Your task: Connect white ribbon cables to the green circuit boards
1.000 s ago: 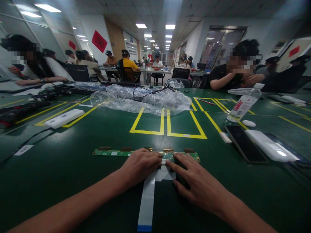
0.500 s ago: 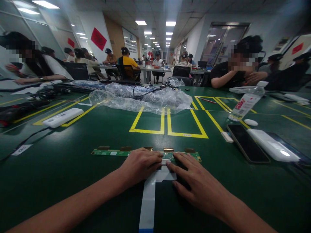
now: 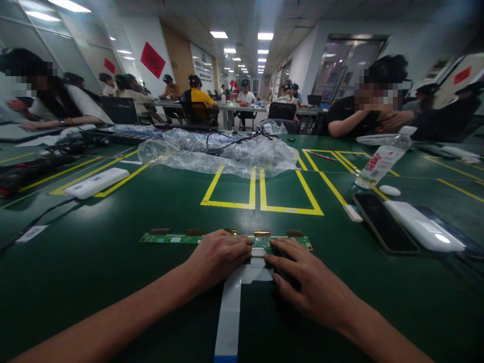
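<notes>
A long narrow green circuit board (image 3: 172,238) lies flat on the green table (image 3: 113,262) in front of me. A white flat ribbon cable (image 3: 230,312) with a blue tip runs from the board's middle toward me. My left hand (image 3: 217,257) rests curled over the cable's end at the board, fingers bent and pressing down. My right hand (image 3: 306,282) lies beside it with fingers stretched toward the cable's connector, fingertips touching the board edge.
A black phone (image 3: 383,222) and a white oblong device (image 3: 419,226) lie to the right, with a tilted plastic bottle (image 3: 381,160) behind. Crumpled clear plastic wrap (image 3: 223,151) and black cables sit beyond yellow tape squares (image 3: 260,194). Another white device (image 3: 96,182) lies left. Other people sit around.
My right hand's fingers have drawn slightly in toward the cable end. The board, cable and left hand stay as they were.
</notes>
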Available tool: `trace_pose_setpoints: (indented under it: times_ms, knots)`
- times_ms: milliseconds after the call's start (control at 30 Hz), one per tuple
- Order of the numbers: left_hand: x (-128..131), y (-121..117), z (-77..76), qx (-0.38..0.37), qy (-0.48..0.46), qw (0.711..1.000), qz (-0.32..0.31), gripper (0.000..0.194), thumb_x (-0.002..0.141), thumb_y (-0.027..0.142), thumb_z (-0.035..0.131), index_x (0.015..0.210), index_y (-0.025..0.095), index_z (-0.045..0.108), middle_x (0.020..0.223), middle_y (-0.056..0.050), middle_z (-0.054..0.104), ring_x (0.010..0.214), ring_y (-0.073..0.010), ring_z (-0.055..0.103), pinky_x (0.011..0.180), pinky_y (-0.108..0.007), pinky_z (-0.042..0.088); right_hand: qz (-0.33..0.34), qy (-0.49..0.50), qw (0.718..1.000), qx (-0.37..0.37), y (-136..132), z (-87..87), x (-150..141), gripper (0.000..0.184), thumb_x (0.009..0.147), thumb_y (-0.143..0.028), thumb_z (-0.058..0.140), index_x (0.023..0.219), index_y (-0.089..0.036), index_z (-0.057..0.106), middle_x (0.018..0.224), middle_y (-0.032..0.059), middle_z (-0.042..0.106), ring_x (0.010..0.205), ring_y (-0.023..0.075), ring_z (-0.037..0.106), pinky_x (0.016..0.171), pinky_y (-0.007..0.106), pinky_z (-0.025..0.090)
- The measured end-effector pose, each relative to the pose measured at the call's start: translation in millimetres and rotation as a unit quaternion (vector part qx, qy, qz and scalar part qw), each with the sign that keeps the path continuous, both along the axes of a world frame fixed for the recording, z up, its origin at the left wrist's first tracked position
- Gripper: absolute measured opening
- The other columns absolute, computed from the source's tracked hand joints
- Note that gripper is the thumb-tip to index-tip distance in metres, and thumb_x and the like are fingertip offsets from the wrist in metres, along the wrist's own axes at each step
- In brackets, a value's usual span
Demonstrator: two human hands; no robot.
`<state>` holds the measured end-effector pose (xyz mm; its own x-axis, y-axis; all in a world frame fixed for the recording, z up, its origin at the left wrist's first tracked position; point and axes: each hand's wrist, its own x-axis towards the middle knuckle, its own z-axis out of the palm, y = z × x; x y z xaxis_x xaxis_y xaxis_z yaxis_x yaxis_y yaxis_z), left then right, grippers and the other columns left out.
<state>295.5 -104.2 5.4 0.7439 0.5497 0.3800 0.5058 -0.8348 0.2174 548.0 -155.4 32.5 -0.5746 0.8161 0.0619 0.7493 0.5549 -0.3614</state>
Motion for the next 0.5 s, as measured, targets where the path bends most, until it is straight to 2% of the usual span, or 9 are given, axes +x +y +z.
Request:
trace_pose_setpoints:
  times_ms: [500]
  knots:
    - [1.3, -1.3, 2.0, 0.040, 0.037, 0.998, 0.004, 0.020, 0.099, 0.020, 0.048, 0.102, 0.017, 0.067, 0.103, -0.005, 0.073, 0.086, -0.0152, 0.069, 0.079, -0.030, 0.053, -0.015, 0.010, 1.000, -0.025, 0.8, -5.3, 1.9, 0.041, 0.095, -0.035, 0.052, 0.135, -0.032, 0.057, 0.152, 0.0063, 0.044, 0.140, 0.0292, 0.037, 0.114, 0.057, 0.030]
